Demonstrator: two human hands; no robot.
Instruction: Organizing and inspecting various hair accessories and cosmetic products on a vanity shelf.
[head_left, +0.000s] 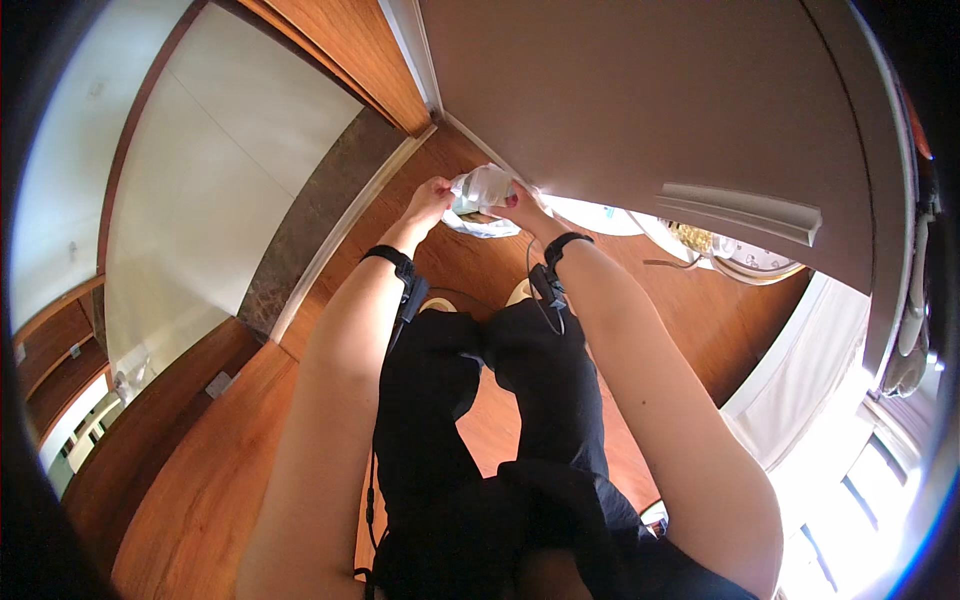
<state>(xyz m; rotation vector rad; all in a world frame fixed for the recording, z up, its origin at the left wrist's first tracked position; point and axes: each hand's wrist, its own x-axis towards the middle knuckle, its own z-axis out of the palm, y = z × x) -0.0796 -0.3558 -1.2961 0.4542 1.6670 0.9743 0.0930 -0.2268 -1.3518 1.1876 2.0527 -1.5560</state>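
Observation:
Beside the lower corner of a brown panel, a clear plastic container or bag (484, 186) lies between my two hands; its exact kind is hard to make out. My left hand (432, 199) pinches its left side with the fingertips. The right side is gripped by my right hand (527, 210), the thumb and fingers partly hidden against it. Just under it shows a white and bluish plastic bag (484, 227), whose contents are mostly covered by my hands and the clear plastic.
The brown panel (637, 97) with a pale handle (739, 212) rises on the right. Below its edge are round white items (600, 217) and a jar with yellow contents (690, 236). A pale wall panel (225, 172) stands left of the wooden floor (465, 274). A white curtain (802, 375) hangs at right.

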